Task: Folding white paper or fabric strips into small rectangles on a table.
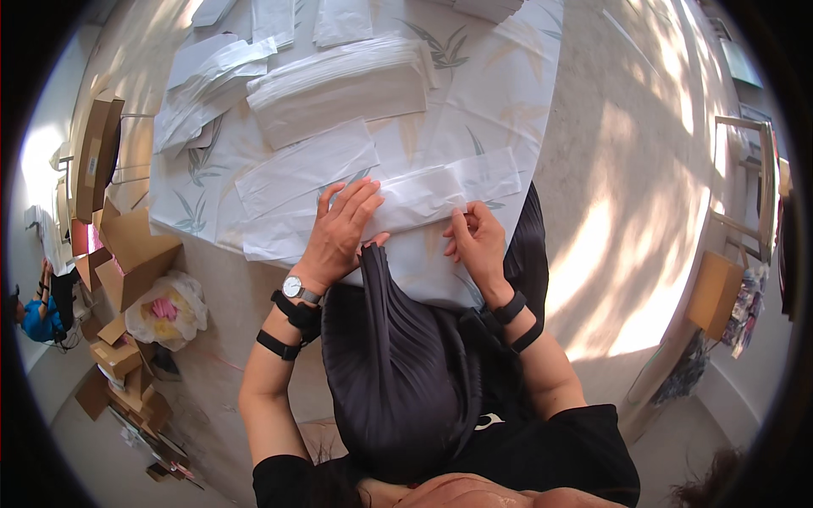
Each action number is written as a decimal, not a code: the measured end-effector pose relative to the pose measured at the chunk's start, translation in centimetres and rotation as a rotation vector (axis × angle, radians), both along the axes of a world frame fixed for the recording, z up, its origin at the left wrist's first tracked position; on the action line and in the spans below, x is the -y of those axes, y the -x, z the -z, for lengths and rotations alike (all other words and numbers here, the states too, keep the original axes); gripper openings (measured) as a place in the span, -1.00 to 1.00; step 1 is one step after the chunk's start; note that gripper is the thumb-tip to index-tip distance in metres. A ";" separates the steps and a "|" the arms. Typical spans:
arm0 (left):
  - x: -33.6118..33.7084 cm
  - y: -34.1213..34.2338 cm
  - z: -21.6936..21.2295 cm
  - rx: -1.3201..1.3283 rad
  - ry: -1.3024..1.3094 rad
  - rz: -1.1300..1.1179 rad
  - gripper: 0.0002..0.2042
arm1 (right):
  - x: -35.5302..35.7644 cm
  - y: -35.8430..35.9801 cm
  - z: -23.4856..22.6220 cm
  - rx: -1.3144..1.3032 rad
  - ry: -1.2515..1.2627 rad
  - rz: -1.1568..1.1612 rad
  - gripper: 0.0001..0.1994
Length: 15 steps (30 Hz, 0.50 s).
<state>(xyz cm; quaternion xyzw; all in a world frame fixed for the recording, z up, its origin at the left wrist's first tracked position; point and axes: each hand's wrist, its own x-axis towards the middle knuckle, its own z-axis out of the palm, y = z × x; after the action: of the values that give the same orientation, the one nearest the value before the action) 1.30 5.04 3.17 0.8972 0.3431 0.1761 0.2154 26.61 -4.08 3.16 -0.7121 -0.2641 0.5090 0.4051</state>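
A long, flat white plastic sleeve [415, 201] lies slantwise along the table's near edge, see-through toward its right end. My left hand [339, 229] rests on it with fingers stretched out flat, the thumb near the top fold of the dark pleated fabric on my lap [394, 364]. At the sleeve's near edge, the thumb and index finger of my right hand [480, 244] are pinched together on the plastic, the other fingers curled. Just beyond my left hand lies another flat white sleeve [309, 165].
A thick stack of white sleeves [339, 93] sits farther back on the leaf-patterned tablecloth [500, 102], with a looser pile [207, 93] to its left. Open cardboard boxes [135, 245] and a plastic bag [167, 311] stand on the floor at left. A person [41, 317] is at far left.
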 end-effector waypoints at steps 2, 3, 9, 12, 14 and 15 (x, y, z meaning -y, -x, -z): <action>0.0 -0.1 -0.2 -0.013 -0.001 0.000 -0.42 | 0.0 -0.1 -0.1 -0.003 0.009 0.000 -0.82; 0.0 -0.1 -0.3 -0.015 0.002 0.001 -0.44 | -0.1 -0.2 -0.1 -0.002 0.014 0.000 -0.82; -0.3 -0.4 -1.7 -0.021 -0.027 -0.018 -0.53 | -0.2 -2.6 -0.7 0.495 -0.142 -0.101 -0.81; -0.7 -1.3 -2.2 0.024 -0.049 0.020 -0.53 | -1.5 -5.8 -0.5 0.773 -0.202 -0.130 -0.78; -1.0 -2.6 -2.1 0.039 -0.035 0.072 -0.53 | -2.2 -7.5 0.2 0.936 -0.261 -0.164 -0.72; -1.1 -3.3 -1.9 0.036 -0.015 0.099 -0.53 | -2.6 -7.9 0.2 0.995 -0.272 -0.169 -0.69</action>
<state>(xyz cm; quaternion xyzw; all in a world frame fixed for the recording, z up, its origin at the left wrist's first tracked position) 4.61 6.10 5.04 0.9114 0.2930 0.1838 0.2232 34.48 -1.44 2.94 -0.7850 -0.5449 0.1009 0.2769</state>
